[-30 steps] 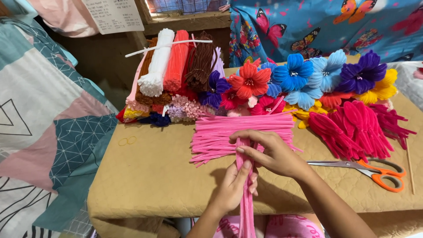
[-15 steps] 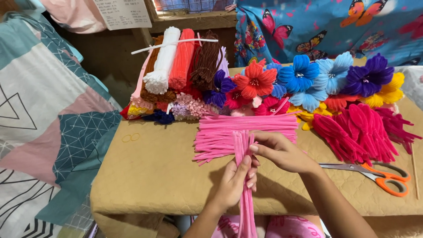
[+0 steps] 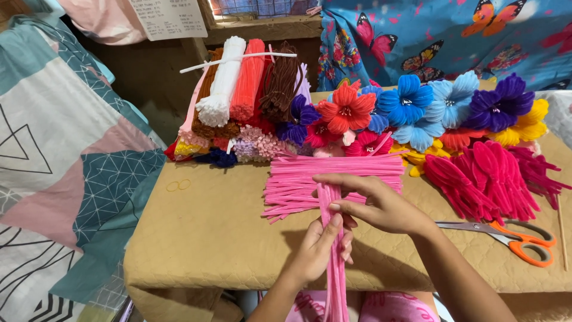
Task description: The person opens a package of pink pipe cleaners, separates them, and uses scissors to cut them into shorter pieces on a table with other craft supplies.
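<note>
Fingers [image 3: 333, 229] of the left hand [image 3: 319, 250] are curled snug around a bunch of pink pipe cleaners [image 3: 333, 262], clamping it near the middle of the near bench edge, and the right hand [image 3: 381, 206] comes across from the right with its fingers narrowed, thumb and forefinger pinching the same bunch just above the left grip. The bunch runs from near to far: its lower end hangs off the near edge of the bench [image 3: 220, 238], its upper end meets a flat pile of loose pink pipe cleaners [image 3: 298, 191] lying crosswise, left to right.

These look light as anything, fuzzy and soft on the outside, with a wire core by the look of them, so they should bend easily and keep the bend. The fuzz gives good grip, nothing slippery here, but a loose bundle could splay or shed strands, so the sensible hold is just where the hands are: tight around the middle of the bunch, close to the crossing.

Further off sit finished pipe-cleaner flowers [image 3: 411, 101] in red, blue and purple, tied bundles of stems [image 3: 244, 77] at the far left, magenta petal loops [image 3: 488, 179] to the right, and orange-handled scissors [image 3: 512, 238] lying near right.
</note>
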